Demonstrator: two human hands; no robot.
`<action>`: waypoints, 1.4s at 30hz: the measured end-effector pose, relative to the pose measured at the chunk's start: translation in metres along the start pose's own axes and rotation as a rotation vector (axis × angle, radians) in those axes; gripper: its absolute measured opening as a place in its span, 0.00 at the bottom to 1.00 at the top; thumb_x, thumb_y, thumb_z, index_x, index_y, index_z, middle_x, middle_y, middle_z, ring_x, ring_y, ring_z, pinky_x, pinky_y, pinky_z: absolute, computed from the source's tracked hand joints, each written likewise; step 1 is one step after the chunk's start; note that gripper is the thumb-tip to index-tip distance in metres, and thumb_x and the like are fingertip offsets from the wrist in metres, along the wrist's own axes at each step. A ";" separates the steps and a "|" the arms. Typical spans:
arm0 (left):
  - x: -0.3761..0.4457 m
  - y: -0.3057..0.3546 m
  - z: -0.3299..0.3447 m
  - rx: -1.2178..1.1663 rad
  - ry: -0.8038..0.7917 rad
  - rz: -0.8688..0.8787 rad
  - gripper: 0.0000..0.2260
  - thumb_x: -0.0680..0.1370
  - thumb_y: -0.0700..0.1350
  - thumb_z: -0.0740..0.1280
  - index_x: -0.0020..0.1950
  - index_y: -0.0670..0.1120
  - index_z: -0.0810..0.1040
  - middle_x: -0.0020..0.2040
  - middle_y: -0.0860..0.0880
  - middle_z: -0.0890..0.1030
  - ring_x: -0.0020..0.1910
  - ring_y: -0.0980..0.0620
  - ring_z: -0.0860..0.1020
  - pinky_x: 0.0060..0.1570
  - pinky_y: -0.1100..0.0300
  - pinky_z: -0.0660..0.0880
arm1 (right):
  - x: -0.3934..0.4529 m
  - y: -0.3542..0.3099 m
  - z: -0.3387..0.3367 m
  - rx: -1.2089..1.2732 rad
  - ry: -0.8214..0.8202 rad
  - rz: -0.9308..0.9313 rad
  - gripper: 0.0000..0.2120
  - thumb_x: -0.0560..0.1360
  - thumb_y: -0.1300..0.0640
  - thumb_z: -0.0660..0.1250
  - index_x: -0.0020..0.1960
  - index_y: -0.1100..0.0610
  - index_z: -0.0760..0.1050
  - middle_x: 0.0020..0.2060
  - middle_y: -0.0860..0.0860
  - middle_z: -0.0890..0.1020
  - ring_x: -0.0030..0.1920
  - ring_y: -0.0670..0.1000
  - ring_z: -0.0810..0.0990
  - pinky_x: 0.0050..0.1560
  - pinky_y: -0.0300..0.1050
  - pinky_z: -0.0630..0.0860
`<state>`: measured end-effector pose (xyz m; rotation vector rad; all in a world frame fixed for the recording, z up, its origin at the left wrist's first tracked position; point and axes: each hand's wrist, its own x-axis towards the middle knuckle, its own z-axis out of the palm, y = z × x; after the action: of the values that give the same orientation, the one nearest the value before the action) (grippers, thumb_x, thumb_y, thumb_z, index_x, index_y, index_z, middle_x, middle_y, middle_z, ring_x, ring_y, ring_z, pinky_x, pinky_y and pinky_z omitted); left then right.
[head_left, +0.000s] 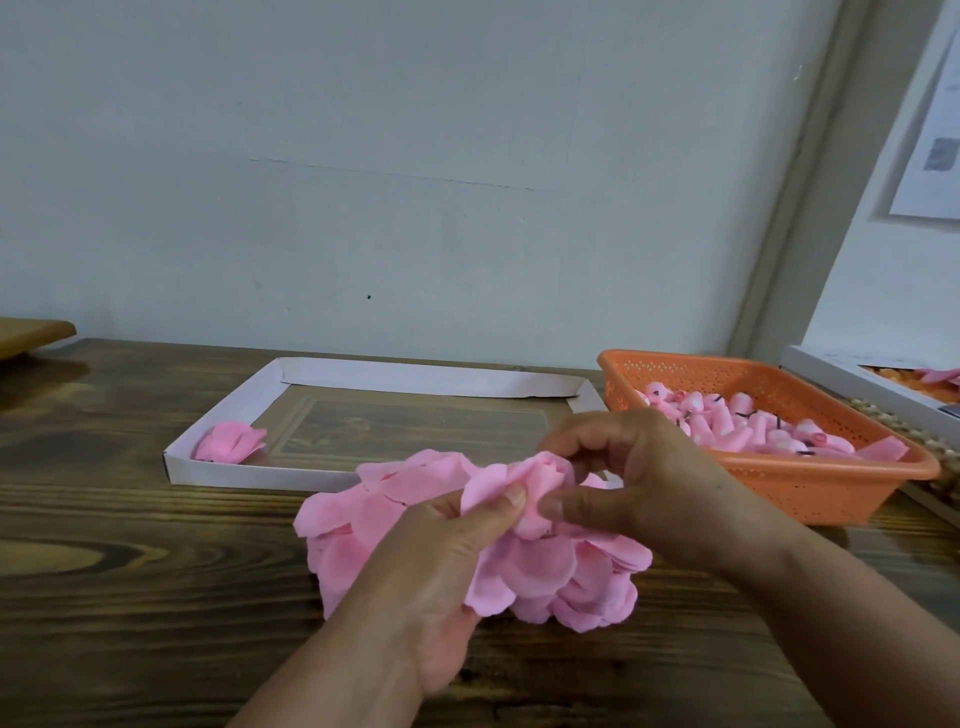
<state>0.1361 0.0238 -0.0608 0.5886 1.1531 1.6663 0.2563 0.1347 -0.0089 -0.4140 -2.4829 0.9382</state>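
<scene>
The small pink rose of thin, matte, crinkled petals (540, 483) sits between both hands, lifted just above the table. The left hand (441, 561) pinches an outer petal against it with thumb and forefinger. The right hand (639, 478) curls round the core from the other side, its thumb pressing the wrap, probably to hold the layer snug while it is shaped. Directly under the hands lies a loose heap of rounded pink petals (353, 519), close by for the next layer. Beyond the left hand, a shallow white cardboard tray (234, 475) holds one finished pink flower (228, 441). Beyond the right hand stands an orange perforated plastic basket (810, 493) of pink buds on dark wires (748, 431). Everything rests on a dark, grained wooden table (130, 571).
</scene>
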 end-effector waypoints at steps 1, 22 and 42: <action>0.000 0.000 0.000 0.007 -0.002 -0.001 0.14 0.65 0.44 0.69 0.47 0.42 0.85 0.48 0.43 0.85 0.47 0.47 0.83 0.52 0.50 0.76 | -0.001 0.000 0.002 0.022 -0.002 -0.017 0.08 0.67 0.64 0.75 0.43 0.54 0.81 0.40 0.52 0.83 0.41 0.49 0.80 0.45 0.45 0.79; -0.009 0.009 0.006 0.246 0.160 -0.019 0.10 0.78 0.41 0.64 0.41 0.41 0.83 0.36 0.44 0.85 0.33 0.47 0.84 0.49 0.47 0.79 | -0.010 -0.001 0.013 -0.222 -0.010 -0.158 0.08 0.71 0.69 0.69 0.42 0.57 0.81 0.39 0.47 0.78 0.41 0.47 0.76 0.42 0.44 0.74; -0.007 0.011 -0.002 0.229 -0.043 0.013 0.14 0.82 0.45 0.60 0.45 0.43 0.82 0.45 0.36 0.83 0.45 0.36 0.79 0.57 0.34 0.73 | -0.006 -0.008 0.006 -0.051 0.019 0.057 0.07 0.70 0.64 0.72 0.40 0.52 0.79 0.36 0.62 0.79 0.32 0.51 0.71 0.34 0.50 0.71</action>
<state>0.1324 0.0164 -0.0504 0.7735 1.3208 1.5357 0.2577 0.1231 -0.0091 -0.5111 -2.4940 0.8907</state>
